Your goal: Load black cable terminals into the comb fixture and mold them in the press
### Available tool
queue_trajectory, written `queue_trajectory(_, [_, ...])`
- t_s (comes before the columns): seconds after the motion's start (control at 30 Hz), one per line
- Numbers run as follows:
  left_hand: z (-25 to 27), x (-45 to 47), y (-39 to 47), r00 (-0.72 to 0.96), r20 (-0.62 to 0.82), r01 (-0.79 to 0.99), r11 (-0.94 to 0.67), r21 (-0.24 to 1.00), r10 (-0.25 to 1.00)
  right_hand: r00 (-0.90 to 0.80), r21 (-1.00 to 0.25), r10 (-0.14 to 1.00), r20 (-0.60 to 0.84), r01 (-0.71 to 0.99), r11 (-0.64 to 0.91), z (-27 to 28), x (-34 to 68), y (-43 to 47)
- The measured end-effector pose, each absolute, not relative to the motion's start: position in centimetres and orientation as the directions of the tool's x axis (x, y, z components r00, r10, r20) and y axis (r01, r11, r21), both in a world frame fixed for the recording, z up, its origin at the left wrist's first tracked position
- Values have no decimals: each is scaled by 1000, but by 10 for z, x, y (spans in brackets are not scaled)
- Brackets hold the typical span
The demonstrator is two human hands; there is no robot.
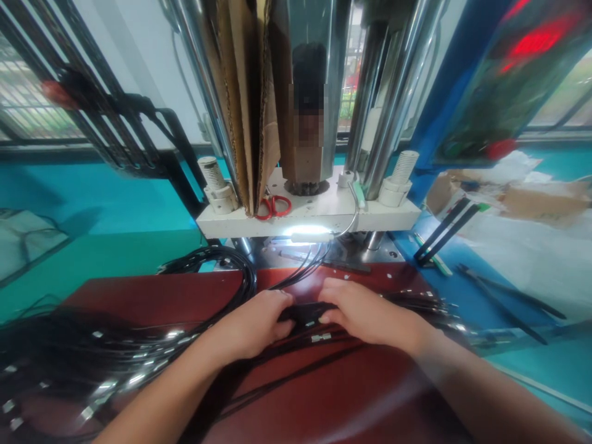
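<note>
Over the red board, the left hand curls thumb and fingers round the black cables, and the right hand pinches them between thumb and fingertips, just to the right. Held at 2 spots, the stretch between is likely kept together and steady; blur leaves the strand count unclear. The lamp on the plate's near edge probably sits there to light the hands. A pile spreads left, within easy reach. Red scissors rest far, beside cardboard, clear of both hands.
</note>
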State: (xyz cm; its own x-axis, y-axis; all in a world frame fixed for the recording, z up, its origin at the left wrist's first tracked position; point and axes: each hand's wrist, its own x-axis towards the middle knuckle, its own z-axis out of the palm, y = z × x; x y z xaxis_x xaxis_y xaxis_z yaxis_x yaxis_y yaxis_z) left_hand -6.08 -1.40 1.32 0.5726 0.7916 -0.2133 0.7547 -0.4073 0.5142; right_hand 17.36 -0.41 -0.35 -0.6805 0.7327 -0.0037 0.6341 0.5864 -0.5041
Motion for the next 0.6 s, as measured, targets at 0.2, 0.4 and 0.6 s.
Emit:
queue_trajectory(0.2, [12,-58,-18,567,-213,784,-441,437,796,-694,-480,719,32,621,620,-3,173,-7])
queue_trajectory(0.4, [14,-55,-23,589,-192,783,-495,377,785,-696,-419,716,59,634,650,-3,171,-9])
queue_trajectory(0.6, [15,-52,-28,644,-176,754,-580,309,744,-696,-377,713,86,639,670,-2,169,-10])
